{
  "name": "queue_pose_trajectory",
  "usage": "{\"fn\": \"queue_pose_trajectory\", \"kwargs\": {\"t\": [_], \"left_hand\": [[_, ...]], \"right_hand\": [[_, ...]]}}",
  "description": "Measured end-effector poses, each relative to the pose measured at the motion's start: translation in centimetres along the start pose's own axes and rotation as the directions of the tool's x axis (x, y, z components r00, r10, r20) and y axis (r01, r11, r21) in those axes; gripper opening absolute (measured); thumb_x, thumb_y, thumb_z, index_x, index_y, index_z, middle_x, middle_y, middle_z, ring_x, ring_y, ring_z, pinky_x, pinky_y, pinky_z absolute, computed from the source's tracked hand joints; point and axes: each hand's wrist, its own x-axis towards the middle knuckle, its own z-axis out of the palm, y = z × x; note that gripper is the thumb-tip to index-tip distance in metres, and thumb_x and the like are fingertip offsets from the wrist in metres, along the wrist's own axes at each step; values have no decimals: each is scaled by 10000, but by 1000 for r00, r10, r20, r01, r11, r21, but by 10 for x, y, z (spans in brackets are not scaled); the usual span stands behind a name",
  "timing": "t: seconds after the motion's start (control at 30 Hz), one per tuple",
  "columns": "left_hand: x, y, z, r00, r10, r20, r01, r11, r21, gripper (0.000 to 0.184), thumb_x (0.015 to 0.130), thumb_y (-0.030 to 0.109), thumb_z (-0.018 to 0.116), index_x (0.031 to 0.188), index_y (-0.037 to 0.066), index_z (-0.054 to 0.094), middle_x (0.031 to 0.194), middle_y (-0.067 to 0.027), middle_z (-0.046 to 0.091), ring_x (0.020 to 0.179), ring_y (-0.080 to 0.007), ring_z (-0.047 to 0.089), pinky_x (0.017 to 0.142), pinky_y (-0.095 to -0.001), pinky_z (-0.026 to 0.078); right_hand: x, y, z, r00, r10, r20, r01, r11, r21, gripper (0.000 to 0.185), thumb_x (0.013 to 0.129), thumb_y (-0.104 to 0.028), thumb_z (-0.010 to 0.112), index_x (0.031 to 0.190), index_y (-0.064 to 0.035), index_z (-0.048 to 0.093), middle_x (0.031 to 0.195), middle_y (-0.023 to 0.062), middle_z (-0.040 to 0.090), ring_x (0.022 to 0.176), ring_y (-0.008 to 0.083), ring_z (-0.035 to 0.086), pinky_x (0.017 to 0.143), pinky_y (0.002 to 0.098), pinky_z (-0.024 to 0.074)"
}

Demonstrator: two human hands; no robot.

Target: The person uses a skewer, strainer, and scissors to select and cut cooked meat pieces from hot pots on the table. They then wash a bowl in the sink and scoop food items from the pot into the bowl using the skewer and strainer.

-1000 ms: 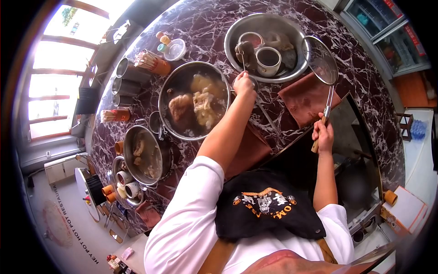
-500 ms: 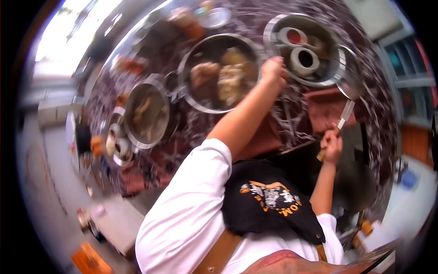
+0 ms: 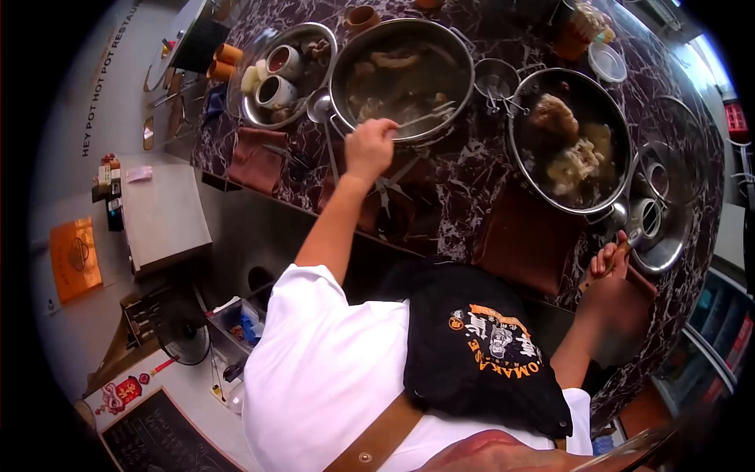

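Note:
My left hand point(image 3: 370, 149) is closed around a metal fork point(image 3: 429, 118), whose tines reach over the near side of the middle pot point(image 3: 334, 75). Cloudy broth with pieces of meat point(image 3: 395, 60) fills that pot. At the right, my right hand point(image 3: 609, 262) grips a wooden-handled utensil point(image 3: 627, 245); its metal head looks slotted, but its exact kind is unclear. It lies beside the right-hand pot point(image 3: 513, 149), which holds large pieces of meat point(image 3: 578, 165) in dark liquid. A metal tray point(image 3: 672, 256) sits just beyond the right hand.
A metal basin point(image 3: 277, 123) with two white cups stands at the left. Brown leather-like mats point(image 3: 525, 244) line the near table edge. Tongs point(image 3: 384, 193) lie before the middle pot. A small wire-handled bowl point(image 3: 497, 77) sits between the pots. A side cabinet point(image 3: 161, 220) stands left.
The view has swung left, so the pots and basin sit further right. My left hand with the fork is now over the broth pot, no longer near the metal basin with cups. My right hand keeps its utensil.

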Motion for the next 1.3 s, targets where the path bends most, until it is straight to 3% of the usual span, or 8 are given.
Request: {"fn": "queue_pose_trajectory", "kwargs": {"t": [0.17,0.33,0.47,0.63,0.73,0.83,1.07,1.3], "left_hand": [[45,-97,-52,1000,8,10,-11,921,389,151,865,254,578,886,183,709,879,-73,671,850,-303,633,732,-449,495],[97,-112,-58,963,246,113,-271,896,352,150,819,200,567,829,200,716,842,-49,665,845,-282,634,710,-420,498],[110,-71,4,836,325,441,-519,727,449,173,789,183,560,820,152,728,891,-43,706,873,-231,657,705,-386,485],[103,-55,85,822,106,559,-250,950,187,158,733,164,605,837,143,723,916,-107,704,908,-309,663,781,-426,522],[112,-77,82,870,15,492,29,996,-83,224,770,192,592,933,150,739,967,-103,700,921,-312,655,812,-401,520],[130,-91,74,930,-56,364,133,973,-190,214,795,191,572,939,174,728,1007,-112,691,969,-317,643,846,-409,509],[157,-116,23,965,10,263,-9,1000,-4,221,854,284,582,982,163,716,996,-86,691,939,-310,644,796,-409,511],[161,-127,-23,882,-22,470,-211,874,437,234,787,166,561,938,102,729,970,-139,699,909,-307,674,770,-389,547]], "right_hand": [[12,38,70,997,65,42,-62,995,-74,390,1018,-194,426,1373,-38,391,863,37,511,570,72,417,511,206,387],[-9,74,137,997,75,-30,-79,980,-183,378,1013,-202,437,1350,-33,411,848,29,508,566,66,410,501,200,378],[-30,92,153,997,62,-49,-71,972,-226,370,1012,-201,444,1344,-38,422,855,23,512,569,67,411,505,199,379],[-50,101,174,991,27,-130,-56,972,-226,326,1009,-163,438,1313,-45,455,801,29,512,534,64,409,479,199,388],[-59,103,176,986,22,-167,-62,969,-239,329,1009,-162,438,1316,-44,452,802,31,511,531,64,410,481,200,389],[-61,107,178,987,8,-158,-45,972,-232,332,1011,-166,437,1319,-41,452,804,31,511,533,64,407,482,200,387],[-61,105,182,987,-8,-159,-33,967,-253,343,1016,-178,426,1330,-39,435,821,25,510,542,59,408,482,195,381],[-64,115,179,991,33,-132,-69,959,-275,349,1018,-168,410,1344,-44,426,832,23,512,539,54,412,477,195,381]]}}
